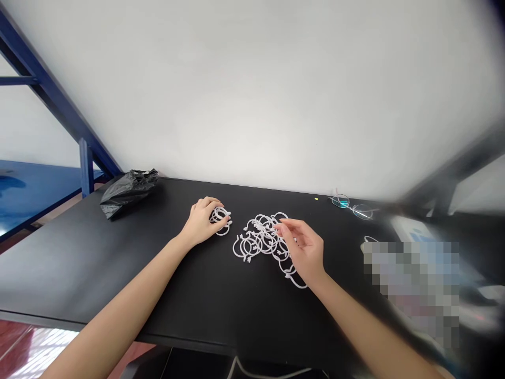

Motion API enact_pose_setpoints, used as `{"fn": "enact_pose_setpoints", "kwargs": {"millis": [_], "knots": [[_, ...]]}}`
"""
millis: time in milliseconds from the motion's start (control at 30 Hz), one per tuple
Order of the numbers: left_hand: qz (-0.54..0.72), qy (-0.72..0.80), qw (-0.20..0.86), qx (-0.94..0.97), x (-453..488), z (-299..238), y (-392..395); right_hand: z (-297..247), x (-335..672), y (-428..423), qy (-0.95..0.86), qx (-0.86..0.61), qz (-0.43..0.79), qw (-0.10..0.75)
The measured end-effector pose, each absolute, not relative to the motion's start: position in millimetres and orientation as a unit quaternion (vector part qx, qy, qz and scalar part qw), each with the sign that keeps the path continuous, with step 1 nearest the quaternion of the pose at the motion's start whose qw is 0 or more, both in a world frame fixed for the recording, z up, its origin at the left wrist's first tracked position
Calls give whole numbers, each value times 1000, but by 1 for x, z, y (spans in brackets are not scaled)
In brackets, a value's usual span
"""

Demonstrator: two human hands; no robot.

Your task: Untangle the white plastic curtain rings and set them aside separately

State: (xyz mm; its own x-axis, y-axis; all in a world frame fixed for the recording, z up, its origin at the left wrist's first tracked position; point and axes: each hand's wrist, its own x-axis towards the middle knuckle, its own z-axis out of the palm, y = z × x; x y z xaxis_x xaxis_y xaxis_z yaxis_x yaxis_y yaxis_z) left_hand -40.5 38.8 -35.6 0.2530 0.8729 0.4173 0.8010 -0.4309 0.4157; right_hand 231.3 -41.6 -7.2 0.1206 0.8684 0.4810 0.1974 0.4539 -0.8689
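A loose pile of thin white open rings point(260, 237) with small knobbed ends lies on the black table. My right hand point(305, 247) is over the pile's right side, thumb and fingertips pinched together on a white ring. Its palm and wrist partly cover the pile's right edge. To the left, apart from the pile, a small cluster of white rings point(222, 223) sits within the curl of my left hand point(203, 221). The left thumb lies across these rings and the fingers bend around their far side, partly hiding them.
A crumpled black plastic bag point(132, 189) lies at the table's point(189, 295) back left. Eyeglasses point(351, 206) rest near the wall at the back right. Blurred and pixelated items point(418, 284) stand at the right. A blue metal frame point(59, 100) rises on the left.
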Motion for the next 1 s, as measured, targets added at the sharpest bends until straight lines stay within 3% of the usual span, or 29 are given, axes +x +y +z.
{"fn": "enact_pose_setpoints", "kwargs": {"millis": [500, 667, 1000], "knots": [[301, 529, 55, 792, -33, -31, 33, -9, 231, -43, -606, -458, 270, 591], [348, 445, 47, 824, -19, -16, 18, -10, 231, -43, -608, -464, 274, 583], [257, 327, 138, 899, 7, -12, -4, -11, 232, -41, -612, -471, 261, 580]]}}
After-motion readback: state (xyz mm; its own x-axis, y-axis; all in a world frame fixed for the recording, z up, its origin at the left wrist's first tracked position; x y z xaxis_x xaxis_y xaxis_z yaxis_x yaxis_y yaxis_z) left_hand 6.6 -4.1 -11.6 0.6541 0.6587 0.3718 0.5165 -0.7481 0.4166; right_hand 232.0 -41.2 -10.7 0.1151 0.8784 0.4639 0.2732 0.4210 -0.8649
